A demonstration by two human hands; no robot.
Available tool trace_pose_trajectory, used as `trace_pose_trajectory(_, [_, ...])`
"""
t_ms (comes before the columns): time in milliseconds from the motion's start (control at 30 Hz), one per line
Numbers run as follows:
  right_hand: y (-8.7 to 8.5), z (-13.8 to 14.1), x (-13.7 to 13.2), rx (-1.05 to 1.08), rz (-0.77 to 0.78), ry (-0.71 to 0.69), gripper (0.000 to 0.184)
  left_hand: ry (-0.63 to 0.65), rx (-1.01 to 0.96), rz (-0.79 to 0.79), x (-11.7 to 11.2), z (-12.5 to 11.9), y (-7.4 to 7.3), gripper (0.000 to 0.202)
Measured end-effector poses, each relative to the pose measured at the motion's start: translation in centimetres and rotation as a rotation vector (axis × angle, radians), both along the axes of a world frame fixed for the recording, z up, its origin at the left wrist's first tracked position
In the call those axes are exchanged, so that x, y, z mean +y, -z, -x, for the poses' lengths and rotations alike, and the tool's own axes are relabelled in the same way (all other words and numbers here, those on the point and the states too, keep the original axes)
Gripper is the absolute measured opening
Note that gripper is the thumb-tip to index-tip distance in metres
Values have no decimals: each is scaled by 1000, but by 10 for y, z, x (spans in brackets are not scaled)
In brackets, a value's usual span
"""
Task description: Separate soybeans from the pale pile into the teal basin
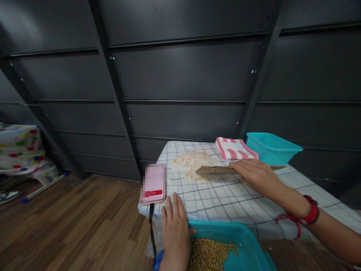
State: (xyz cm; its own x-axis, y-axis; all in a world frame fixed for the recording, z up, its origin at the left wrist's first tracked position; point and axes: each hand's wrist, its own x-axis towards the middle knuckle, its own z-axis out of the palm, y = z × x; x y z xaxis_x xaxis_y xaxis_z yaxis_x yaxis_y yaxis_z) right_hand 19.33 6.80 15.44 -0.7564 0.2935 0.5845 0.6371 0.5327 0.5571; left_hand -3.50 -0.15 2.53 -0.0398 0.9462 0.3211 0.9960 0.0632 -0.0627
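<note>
My right hand is closed round the top edge of a flat brown piece of cardboard, held on edge over the table. Its left end reaches a pale, powdery patch with yellowish bits on the checked tablecloth. My left hand lies with fingers stretched out at the front edge of the cloth. Its thumb crosses the left rim of a teal plastic bin. Inside that bin lie many round tan beans, which look like soybeans.
A phone in a pink case lies at the table's left edge, a black strap hanging below it. Behind the cardboard are a folded pink-and-white striped cloth and a second teal bin. A dark panelled wall rises behind.
</note>
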Motion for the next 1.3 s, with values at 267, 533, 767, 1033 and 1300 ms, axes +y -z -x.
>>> trace_pose_trajectory(267, [-1,-2,-17,-24,56,-60,26,2,-9,15,-1,1,-3,82])
trace_pose_trajectory(533, [-2,1,-18,22,53,-57,28,5,5,30,-1,2,-1,78])
trace_pose_trajectory(767, [2,6,-18,-11,81,-69,28,11,2,29,-3,0,-2,79])
trace_pose_trajectory(1033, [-6,-1,-38,-24,107,-101,33,18,1,25,-2,0,-1,76])
trace_pose_trajectory(1300, [-5,1,-36,38,108,-96,32,23,3,21,-2,0,1,73])
